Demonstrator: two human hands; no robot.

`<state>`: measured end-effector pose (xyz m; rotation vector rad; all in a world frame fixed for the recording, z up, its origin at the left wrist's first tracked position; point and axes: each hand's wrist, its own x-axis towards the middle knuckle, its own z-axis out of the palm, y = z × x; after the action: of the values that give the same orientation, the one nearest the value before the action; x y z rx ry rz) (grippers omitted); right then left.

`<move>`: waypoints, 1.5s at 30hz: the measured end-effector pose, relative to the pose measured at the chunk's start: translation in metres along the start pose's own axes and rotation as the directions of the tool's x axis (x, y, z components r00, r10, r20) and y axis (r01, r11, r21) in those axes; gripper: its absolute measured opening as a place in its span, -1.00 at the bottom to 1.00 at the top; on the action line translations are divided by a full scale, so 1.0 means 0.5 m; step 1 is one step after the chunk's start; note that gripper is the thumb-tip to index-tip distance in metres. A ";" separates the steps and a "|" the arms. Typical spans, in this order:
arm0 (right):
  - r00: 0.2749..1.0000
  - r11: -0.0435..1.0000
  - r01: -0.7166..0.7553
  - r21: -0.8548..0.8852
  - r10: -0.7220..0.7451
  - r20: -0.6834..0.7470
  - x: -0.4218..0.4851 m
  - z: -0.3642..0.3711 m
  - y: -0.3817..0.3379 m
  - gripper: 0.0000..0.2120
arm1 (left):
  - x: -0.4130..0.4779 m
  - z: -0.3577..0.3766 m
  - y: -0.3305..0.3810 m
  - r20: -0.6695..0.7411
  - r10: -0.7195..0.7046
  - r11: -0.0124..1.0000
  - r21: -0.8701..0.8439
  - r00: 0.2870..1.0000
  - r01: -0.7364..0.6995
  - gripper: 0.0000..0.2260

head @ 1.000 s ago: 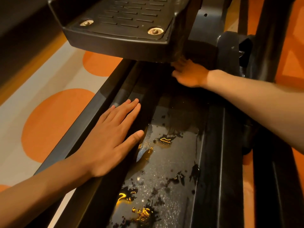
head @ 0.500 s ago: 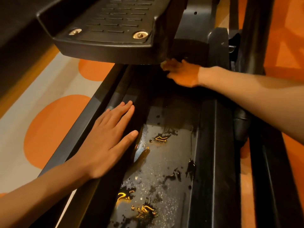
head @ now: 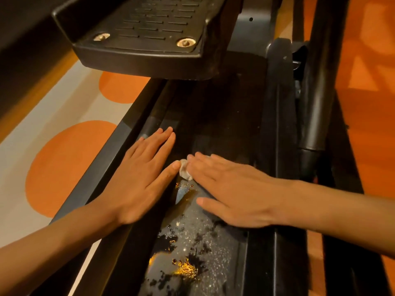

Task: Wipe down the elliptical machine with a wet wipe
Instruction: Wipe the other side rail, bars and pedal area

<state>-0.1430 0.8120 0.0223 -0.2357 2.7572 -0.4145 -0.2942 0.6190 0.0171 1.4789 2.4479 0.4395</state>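
Your right hand (head: 233,189) lies flat, fingers straight, pressing the wipe (head: 185,172) onto the wet track (head: 205,242); your left hand (head: 143,176) rests open on the rail (head: 124,130); the small wipe may slip from under your fingertips on that slick surface, since nothing pinches it.

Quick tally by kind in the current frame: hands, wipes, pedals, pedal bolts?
hands: 2, left hand and right hand
wipe: 1
pedal: 1
bolts: 2
total: 6
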 end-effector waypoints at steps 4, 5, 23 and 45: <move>0.985 0.986 -0.159 -0.057 0.155 -0.076 0.063 -0.025 0.112 -0.34 | 0.004 0.001 0.003 0.010 -0.009 1.000 -0.019 1.000 0.010 -0.37; 0.967 0.969 -0.244 -0.045 0.240 -0.084 0.093 -0.041 0.167 -0.33 | 0.003 0.001 0.002 0.014 -0.011 1.000 -0.020 1.000 0.011 -0.36; 0.890 0.882 -0.455 -0.119 0.447 -0.092 0.020 -0.053 0.101 -0.06 | 0.006 0.004 -0.005 0.008 0.003 1.000 -0.022 1.000 -0.003 -0.38; 0.822 0.819 -0.569 -0.075 0.564 -0.074 0.026 -0.072 0.156 -0.23 | 0.007 0.003 -0.001 -0.006 -0.002 1.000 -0.013 1.000 0.002 -0.34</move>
<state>-0.1768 0.8922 0.0262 0.5792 2.7179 -0.1266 -0.2959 0.6219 0.0154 1.4721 2.4464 0.4595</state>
